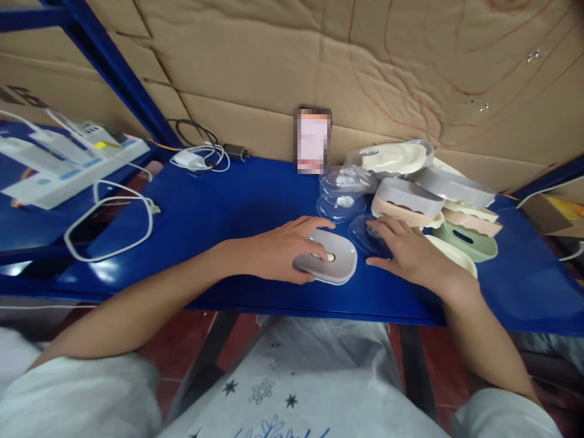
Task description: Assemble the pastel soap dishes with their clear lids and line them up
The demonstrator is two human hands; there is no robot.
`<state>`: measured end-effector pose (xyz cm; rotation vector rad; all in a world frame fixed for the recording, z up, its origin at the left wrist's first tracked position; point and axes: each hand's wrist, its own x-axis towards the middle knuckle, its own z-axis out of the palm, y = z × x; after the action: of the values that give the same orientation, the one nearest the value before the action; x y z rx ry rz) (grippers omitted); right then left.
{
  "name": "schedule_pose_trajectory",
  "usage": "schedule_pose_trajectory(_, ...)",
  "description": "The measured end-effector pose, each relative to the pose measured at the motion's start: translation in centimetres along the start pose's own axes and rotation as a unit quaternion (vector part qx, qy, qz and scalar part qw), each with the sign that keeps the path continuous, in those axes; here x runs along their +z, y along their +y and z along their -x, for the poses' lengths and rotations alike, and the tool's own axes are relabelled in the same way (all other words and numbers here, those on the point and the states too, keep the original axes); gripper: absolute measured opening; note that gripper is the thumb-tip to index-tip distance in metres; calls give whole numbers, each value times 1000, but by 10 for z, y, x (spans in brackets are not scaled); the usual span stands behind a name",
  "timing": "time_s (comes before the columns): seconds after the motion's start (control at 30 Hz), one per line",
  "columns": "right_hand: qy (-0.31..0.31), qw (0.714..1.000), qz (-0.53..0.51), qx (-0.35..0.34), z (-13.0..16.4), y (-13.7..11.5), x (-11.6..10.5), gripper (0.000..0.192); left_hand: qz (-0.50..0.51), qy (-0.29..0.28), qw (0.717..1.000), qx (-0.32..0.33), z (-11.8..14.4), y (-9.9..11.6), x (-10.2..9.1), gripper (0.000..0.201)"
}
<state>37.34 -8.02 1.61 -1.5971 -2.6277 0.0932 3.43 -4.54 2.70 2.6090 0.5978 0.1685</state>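
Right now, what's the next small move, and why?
Probably close the right hand around the clear plastic piece: its fingers reach over that piece, thumb spread apart, while the left hand is on the grey oval piece nearby.

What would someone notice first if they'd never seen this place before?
Probably the bright blue table, with a jumbled pile of pastel pieces on its right side. In the middle, the left hand is on a grey oval piece, and the right hand is at a clear disc. Behind them, a phone stands by the cardboard.
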Motion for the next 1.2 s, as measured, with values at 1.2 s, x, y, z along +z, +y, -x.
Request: schedule_pose_trajectory(1.2, 85, 985, -126, -87, 2, -9, -37, 31, -142, -15, 968, -205, 41, -29, -36, 79)
